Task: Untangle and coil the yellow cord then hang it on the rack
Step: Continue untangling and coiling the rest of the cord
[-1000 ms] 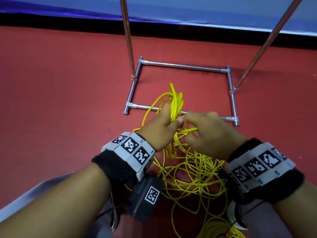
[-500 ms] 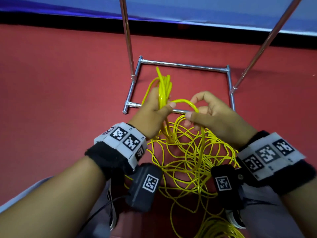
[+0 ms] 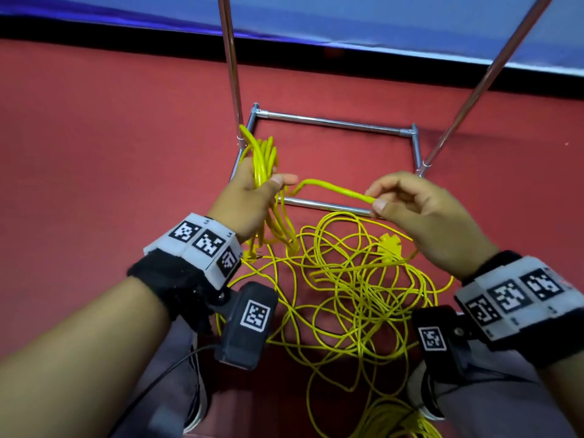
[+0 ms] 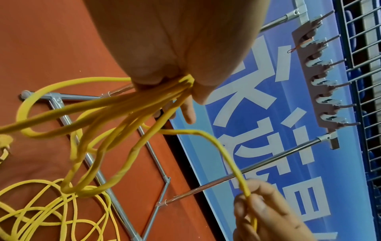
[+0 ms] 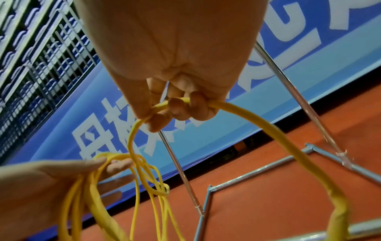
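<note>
**Hands drawn apart, a length of cord stretched between them**

A second ago both hands were pressed together low over the tangle, close to the near bar of the rack base. Half a second ago they had lifted and begun to part, a short arch of cord between them. Now they are well apart, and that arch has opened into a long, nearly level span.

The left hand [image 3: 249,197] is clenched round a bundle of gathered loops of the cord [image 3: 347,273]. The loops stand up out of the top of the fist, in front of the rack's [image 3: 331,123] left upright, and more strands hang below the palm toward the floor [image 3: 94,153]. The left wrist view shows the strands squeezed together where they leave the grip.

The right hand [image 3: 420,213] pinches a single strand between thumb and forefinger, its other fingers curled over it. From this grip the strand runs leftward to the left hand's bundle, above the rack's near base bar. Behind the right hand the cord drops in a wide curve to the floor.

The rest of the cord lies as a loose tangle on the red floor between the forearms, just on the near side of the rack base, with a further heap at the lower edge of the head view.
</note>
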A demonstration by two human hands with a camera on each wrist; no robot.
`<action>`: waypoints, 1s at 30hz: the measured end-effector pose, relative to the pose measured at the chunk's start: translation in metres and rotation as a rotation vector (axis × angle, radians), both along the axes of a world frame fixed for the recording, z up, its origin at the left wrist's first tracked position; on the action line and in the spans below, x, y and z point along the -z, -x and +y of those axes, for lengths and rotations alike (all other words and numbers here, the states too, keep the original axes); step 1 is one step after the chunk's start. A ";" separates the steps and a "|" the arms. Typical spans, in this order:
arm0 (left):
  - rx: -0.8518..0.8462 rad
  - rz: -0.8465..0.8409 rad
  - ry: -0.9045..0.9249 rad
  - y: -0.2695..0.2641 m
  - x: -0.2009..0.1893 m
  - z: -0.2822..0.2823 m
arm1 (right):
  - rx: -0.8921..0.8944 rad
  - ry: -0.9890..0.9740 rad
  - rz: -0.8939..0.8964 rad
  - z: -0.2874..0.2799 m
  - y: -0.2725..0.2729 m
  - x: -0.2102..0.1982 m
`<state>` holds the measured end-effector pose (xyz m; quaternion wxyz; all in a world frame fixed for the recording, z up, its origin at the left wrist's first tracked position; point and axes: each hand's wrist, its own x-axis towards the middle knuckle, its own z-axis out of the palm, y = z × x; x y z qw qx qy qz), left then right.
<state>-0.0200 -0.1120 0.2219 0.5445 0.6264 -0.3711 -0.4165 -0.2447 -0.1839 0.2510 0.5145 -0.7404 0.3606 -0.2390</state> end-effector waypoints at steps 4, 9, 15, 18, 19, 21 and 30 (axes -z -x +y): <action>0.009 0.084 0.039 0.005 -0.013 0.000 | 0.021 0.279 0.301 -0.005 0.010 0.011; -0.046 0.090 0.088 0.005 -0.025 -0.002 | -0.057 0.464 0.584 -0.007 0.016 0.028; -0.154 0.071 0.158 -0.004 -0.033 -0.004 | -0.254 0.422 0.903 -0.003 0.013 0.031; -0.154 0.095 0.154 -0.004 -0.030 -0.004 | -0.458 0.425 0.799 0.007 0.002 0.028; -0.136 0.103 0.145 -0.002 -0.028 -0.004 | -0.498 0.445 0.703 0.011 -0.003 0.026; -0.074 0.109 0.127 0.006 -0.023 -0.003 | -0.537 0.443 0.501 0.021 -0.016 0.017; 0.230 0.171 -0.024 0.030 -0.013 0.005 | -0.335 0.382 0.085 0.024 -0.042 -0.006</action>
